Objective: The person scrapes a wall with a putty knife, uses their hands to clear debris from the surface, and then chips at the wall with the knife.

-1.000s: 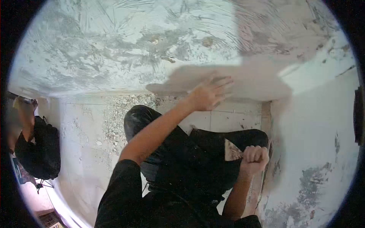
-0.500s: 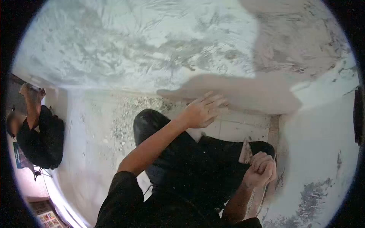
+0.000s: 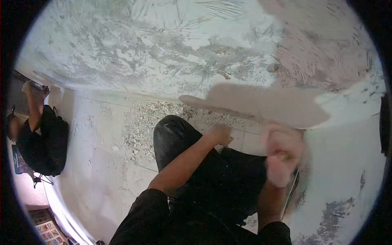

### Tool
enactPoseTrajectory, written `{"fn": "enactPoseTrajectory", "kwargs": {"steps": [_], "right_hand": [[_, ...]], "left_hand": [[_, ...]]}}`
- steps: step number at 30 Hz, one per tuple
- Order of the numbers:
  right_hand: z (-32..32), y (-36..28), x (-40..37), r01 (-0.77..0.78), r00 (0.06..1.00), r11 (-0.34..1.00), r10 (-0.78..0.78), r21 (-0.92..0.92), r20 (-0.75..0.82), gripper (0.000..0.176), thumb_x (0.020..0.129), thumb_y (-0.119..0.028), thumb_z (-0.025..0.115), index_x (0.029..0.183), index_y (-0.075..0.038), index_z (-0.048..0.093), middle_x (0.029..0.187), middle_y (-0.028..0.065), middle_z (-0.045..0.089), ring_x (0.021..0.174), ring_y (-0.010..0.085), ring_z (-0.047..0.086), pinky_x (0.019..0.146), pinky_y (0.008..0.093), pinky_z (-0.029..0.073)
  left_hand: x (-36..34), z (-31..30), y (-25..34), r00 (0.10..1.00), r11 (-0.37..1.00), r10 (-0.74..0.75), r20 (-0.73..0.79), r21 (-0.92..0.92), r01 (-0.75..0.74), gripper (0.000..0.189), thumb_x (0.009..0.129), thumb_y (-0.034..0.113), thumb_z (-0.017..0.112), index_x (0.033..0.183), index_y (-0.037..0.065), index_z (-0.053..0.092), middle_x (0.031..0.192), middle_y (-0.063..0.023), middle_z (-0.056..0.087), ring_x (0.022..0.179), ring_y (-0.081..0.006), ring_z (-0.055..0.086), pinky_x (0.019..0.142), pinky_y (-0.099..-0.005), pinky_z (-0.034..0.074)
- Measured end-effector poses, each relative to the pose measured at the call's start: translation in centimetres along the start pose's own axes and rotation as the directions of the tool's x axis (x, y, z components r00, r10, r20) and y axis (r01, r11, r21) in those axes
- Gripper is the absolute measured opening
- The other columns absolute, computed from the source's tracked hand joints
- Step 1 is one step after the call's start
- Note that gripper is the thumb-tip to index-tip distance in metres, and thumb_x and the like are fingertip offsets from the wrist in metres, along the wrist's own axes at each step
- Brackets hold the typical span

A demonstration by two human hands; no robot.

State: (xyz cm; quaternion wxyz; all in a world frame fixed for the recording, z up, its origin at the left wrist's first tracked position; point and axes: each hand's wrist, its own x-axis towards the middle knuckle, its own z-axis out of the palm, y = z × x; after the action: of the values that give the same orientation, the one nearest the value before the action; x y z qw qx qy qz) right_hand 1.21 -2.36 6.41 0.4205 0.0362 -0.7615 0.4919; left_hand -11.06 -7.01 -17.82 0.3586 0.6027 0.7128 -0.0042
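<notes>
My left hand (image 3: 221, 134) is curled into a loose fist over my lap, beside my raised knee (image 3: 173, 128), and nothing shows in it. Motion smears my right hand (image 3: 283, 153), which is closed above my other knee near the wall corner. Half a second ago it held a scraper with a flat blade; the blur now hides the blade. In front of me rises a wall (image 3: 171, 53) with patchy grey and white plaster.
Crumbled debris (image 3: 143, 126) lies on the pale tiled floor (image 3: 102, 163) along the wall's foot. A second wall (image 3: 347, 163) stands at the right. At the far left another person (image 3: 47, 143) in dark clothes sits with raised hands. A dark object (image 3: 385, 124) is at the right edge.
My left hand has drawn back from the wall's foot and its spread fingers have curled in. My right hand has moved up and forward, and the scraper blade no longer shows clearly.
</notes>
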Motion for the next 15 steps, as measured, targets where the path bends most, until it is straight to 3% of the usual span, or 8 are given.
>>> {"fn": "enactPoseTrajectory", "kwargs": {"steps": [1, 2, 4, 5, 7, 9, 11, 15], "right_hand": [[-0.5, -0.4, 1.1, -0.038, 0.995, 0.993, 0.048, 0.110, -0.092, 0.046, 0.083, -0.037, 0.057, 0.052, -0.006, 0.040, 0.049, 0.0018, 0.039, 0.040, 0.0149, 0.038, 0.040, 0.0258, 0.025], [-0.7, -0.9, 2.5, -0.036, 0.995, 0.994, 0.046, 0.108, -0.084, 0.046, 0.083, -0.037, 0.057, 0.052, -0.006, 0.040, 0.049, 0.0018, 0.039, 0.040, 0.0149, 0.038, 0.040, 0.0258, 0.025], [-0.9, -1.7, 4.7, 0.082, 0.973, 0.971, -0.126, 0.226, 0.191, 0.048, 0.086, -0.038, 0.051, 0.052, -0.007, 0.040, 0.050, 0.0022, 0.041, 0.042, 0.0154, 0.039, 0.041, 0.0277, 0.029], [-0.5, -1.7, 4.8, 0.107, 0.969, 0.993, -0.114, 0.045, 0.219, 0.041, 0.085, -0.029, 0.050, 0.052, -0.005, 0.042, 0.051, 0.0038, 0.046, 0.044, 0.0172, 0.045, 0.044, 0.0304, 0.038], [-0.3, 1.3, 5.4, 0.090, 0.945, 0.995, -0.071, -0.045, 0.319, 0.037, 0.083, -0.026, 0.051, 0.053, -0.005, 0.043, 0.051, 0.0045, 0.046, 0.045, 0.0184, 0.047, 0.046, 0.0304, 0.040], [-0.2, 2.0, 4.8, 0.075, 0.908, 0.987, -0.009, -0.141, 0.419, 0.034, 0.080, -0.023, 0.053, 0.053, -0.004, 0.044, 0.052, 0.0052, 0.047, 0.046, 0.0196, 0.049, 0.047, 0.0304, 0.043], [1.0, 0.9, 3.7, 0.281, 0.904, 0.949, -0.212, -0.140, 0.372, 0.026, 0.075, -0.020, 0.056, 0.056, -0.004, 0.047, 0.051, 0.0058, 0.046, 0.046, 0.0215, 0.049, 0.047, 0.0304, 0.042], [0.6, 0.7, 3.7, 0.363, 0.906, 0.883, -0.260, -0.297, 0.333, 0.021, 0.071, -0.021, 0.060, 0.060, -0.007, 0.049, 0.052, 0.0063, 0.047, 0.047, 0.0229, 0.051, 0.049, 0.0300, 0.042]], "left_hand": [[0.3, 0.3, -0.1, 0.988, 0.999, 0.019, -0.152, -0.033, -0.024, 0.049, 0.083, 0.045, 0.050, 0.115, 0.008, 0.056, 0.112, -0.0257, 0.055, 0.107, -0.0395, 0.052, 0.092, -0.0495, 0.039], [-0.4, -0.7, 0.5, 0.987, 0.999, 0.020, -0.159, -0.038, -0.026, 0.049, 0.083, 0.045, 0.050, 0.115, 0.008, 0.056, 0.112, -0.0257, 0.055, 0.107, -0.0395, 0.052, 0.092, -0.0495, 0.039], [-1.7, -2.2, 1.8, 0.939, 0.992, 0.041, -0.341, -0.102, -0.080, 0.044, 0.082, 0.037, 0.055, 0.104, -0.001, 0.059, 0.101, -0.0218, 0.061, 0.098, -0.0361, 0.058, 0.088, -0.0469, 0.043], [-1.4, -1.7, 1.5, 0.940, 0.991, 0.042, -0.340, -0.105, -0.082, 0.044, 0.082, 0.037, 0.055, 0.104, -0.001, 0.059, 0.101, -0.0218, 0.061, 0.098, -0.0361, 0.058, 0.088, -0.0469, 0.043], [-0.4, -1.2, 0.6, 0.938, 0.976, 0.159, -0.307, -0.093, -0.196, 0.044, 0.083, 0.036, 0.054, 0.104, -0.001, 0.058, 0.100, -0.0219, 0.061, 0.098, -0.0372, 0.057, 0.086, -0.0483, 0.043], [-0.2, -0.5, 0.9, 0.954, 0.981, 0.112, -0.278, -0.119, -0.150, 0.044, 0.083, 0.037, 0.053, 0.105, -0.002, 0.058, 0.100, -0.0221, 0.061, 0.098, -0.0374, 0.057, 0.086, -0.0488, 0.043], [-0.4, -1.6, 1.1, 0.963, 0.986, 0.060, -0.265, -0.133, -0.098, 0.045, 0.084, 0.037, 0.052, 0.106, -0.002, 0.058, 0.100, -0.0223, 0.061, 0.098, -0.0375, 0.057, 0.086, -0.0494, 0.043], [-2.1, -2.6, 1.5, 0.955, 0.974, 0.067, -0.288, -0.190, -0.125, 0.045, 0.084, 0.037, 0.053, 0.108, -0.001, 0.057, 0.098, -0.0225, 0.061, 0.097, -0.0370, 0.057, 0.085, -0.0494, 0.043]]}}
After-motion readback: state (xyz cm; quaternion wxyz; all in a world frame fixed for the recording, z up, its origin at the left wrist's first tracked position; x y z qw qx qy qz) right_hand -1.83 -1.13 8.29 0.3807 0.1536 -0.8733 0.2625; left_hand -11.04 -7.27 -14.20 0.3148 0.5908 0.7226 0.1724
